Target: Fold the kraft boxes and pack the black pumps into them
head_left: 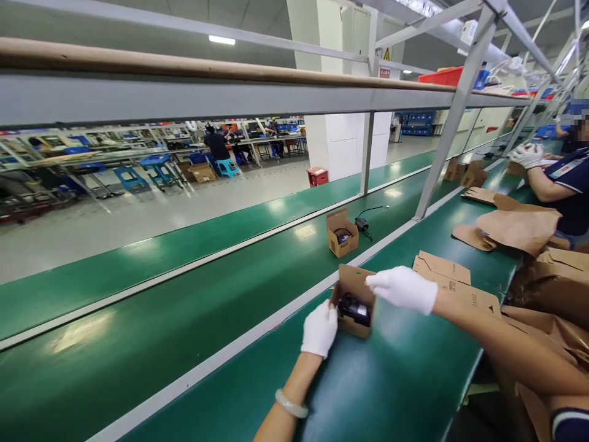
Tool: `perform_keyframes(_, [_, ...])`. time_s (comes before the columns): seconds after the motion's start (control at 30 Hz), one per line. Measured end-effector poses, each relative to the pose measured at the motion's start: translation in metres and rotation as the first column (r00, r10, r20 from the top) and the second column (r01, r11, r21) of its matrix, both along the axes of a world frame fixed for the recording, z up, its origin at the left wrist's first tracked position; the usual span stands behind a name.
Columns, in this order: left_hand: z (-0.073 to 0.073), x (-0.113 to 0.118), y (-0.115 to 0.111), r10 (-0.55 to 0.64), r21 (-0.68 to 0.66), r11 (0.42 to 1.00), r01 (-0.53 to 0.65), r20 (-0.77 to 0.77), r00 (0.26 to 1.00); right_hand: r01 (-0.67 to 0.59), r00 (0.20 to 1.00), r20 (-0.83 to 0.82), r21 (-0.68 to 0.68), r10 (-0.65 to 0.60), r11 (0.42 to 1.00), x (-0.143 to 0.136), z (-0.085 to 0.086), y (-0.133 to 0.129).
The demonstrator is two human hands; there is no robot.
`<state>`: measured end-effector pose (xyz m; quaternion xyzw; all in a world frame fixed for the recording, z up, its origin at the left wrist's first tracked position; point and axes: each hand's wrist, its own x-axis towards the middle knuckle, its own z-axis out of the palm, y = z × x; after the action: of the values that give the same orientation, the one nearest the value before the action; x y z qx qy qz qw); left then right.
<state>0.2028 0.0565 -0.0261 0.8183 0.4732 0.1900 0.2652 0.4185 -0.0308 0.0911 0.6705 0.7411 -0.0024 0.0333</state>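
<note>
In front of me on the green bench stands a small open cardboard box (358, 331), its lid flap raised at the back. Inside it lies a black device (354, 309) with a pale label; its exact kind does not show. My left hand (319, 329), in a white glove, is closed on the box's left wall, thumb near the rim. My right hand (402, 288), also white-gloved, has its fingers pinched at the right edge of the raised lid flap (353, 280). Flattened cartons (453, 285) lie to the right of my right forearm.
On the conveyor belt (221, 282) beyond the pale rail sit another open box (343, 244) and a black corded part (362, 224). Brown paper (519, 224) lies farther along the bench. A gloved co-worker (568, 178) is at the right. A metal post (453, 123) rises beside the belt.
</note>
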Motion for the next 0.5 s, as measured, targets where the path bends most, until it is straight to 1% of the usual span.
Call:
perform_keyframes(0.03, [0.0,-0.017,0.011,0.048,0.01,0.999,-0.048,-0.019,0.999,0.089,0.996,-0.027,0.039,-0.088,0.995,0.017,0.006,-0.002])
perform_keyframes(0.07, [0.0,-0.036,0.022,0.099,0.016,0.995,-0.098,-0.038,0.994,0.198,0.98,-0.044,0.049,-0.196,0.979,0.036,0.011,-0.003])
perform_keyframes(0.1, [0.001,-0.057,0.034,0.154,0.021,0.988,-0.153,-0.053,0.987,0.311,0.95,-0.044,0.024,-0.31,0.95,0.057,0.013,-0.002])
perform_keyframes(0.13, [0.003,-0.079,0.047,0.227,0.029,0.974,-0.226,-0.075,0.971,0.397,0.918,-0.027,-0.009,-0.397,0.918,0.079,0.013,-0.001])
perform_keyframes(0.17, [0.004,-0.101,0.06,0.304,0.039,0.953,-0.301,-0.096,0.948,0.467,0.884,-0.006,-0.042,-0.468,0.883,0.101,0.011,0.001])
perform_keyframes(0.23, [0.007,-0.144,0.087,0.442,0.066,0.897,-0.437,-0.145,0.885,0.587,0.809,0.041,-0.092,-0.586,0.804,0.142,0.0,0.003])
perform_keyframes(0.27, [0.008,-0.165,0.1,0.505,0.078,0.863,-0.499,-0.165,0.847,0.638,0.769,0.063,-0.111,-0.636,0.762,0.16,-0.007,0.003])
perform_keyframes(0.3, [0.009,-0.184,0.112,0.577,0.099,0.816,-0.569,-0.185,0.796,0.679,0.733,0.082,-0.126,-0.675,0.723,0.175,-0.015,0.002])
perform_keyframes(0.33, [0.009,-0.203,0.122,0.625,0.112,0.779,-0.616,-0.201,0.754,0.705,0.709,0.094,-0.136,-0.699,0.696,0.188,-0.023,0.002])
perform_keyframes(0.37, [0.009,-0.22,0.13,0.668,0.124,0.743,-0.658,-0.207,0.715,0.716,0.698,0.098,-0.141,-0.71,0.684,0.197,-0.031,0.002])
perform_keyframes(0.4, [0.009,-0.237,0.135,0.703,0.134,0.709,-0.692,-0.208,0.68,0.712,0.702,0.094,-0.139,-0.706,0.689,0.204,-0.039,0.003])
perform_keyframes(0.47, [0.009,-0.265,0.139,0.751,0.146,0.659,-0.738,-0.18,0.635,0.672,0.74,0.07,-0.112,-0.669,0.732,0.212,-0.052,0.008])
perform_keyframes(0.5, [0.008,-0.277,0.138,0.765,0.151,0.644,-0.75,-0.152,0.626,0.643,0.766,0.056,-0.085,-0.641,0.761,0.214,-0.058,0.012])
